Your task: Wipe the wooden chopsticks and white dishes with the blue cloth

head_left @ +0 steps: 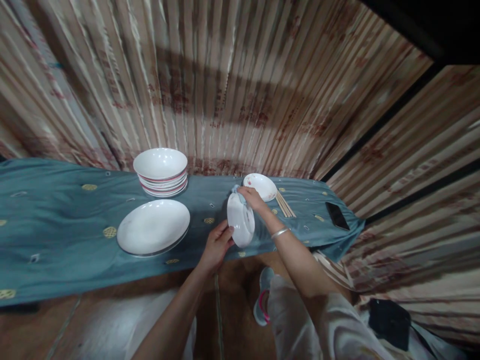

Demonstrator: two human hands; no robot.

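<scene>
A white plate [237, 225] is tilted up on its edge over the near side of the table, its underside and foot ring turned partly toward me. My left hand [218, 242] grips its lower left rim, thumb on the near face. At its top edge, my right hand [252, 197] presses a pale blue cloth [240, 194] against it; the fingers are partly hidden. Just behind my right hand lies a stack of small white plates [262, 186] with red flowers. Several wooden chopsticks [285, 205] lie beside that stack.
A stack of white bowls [160, 165] with red bands stands at the back left. Large oval white plates [153, 227] lie in front of it. A black phone [337, 215] rests at the right end of the teal tablecloth [67, 215]. Pleated curtains [210, 90] hang behind.
</scene>
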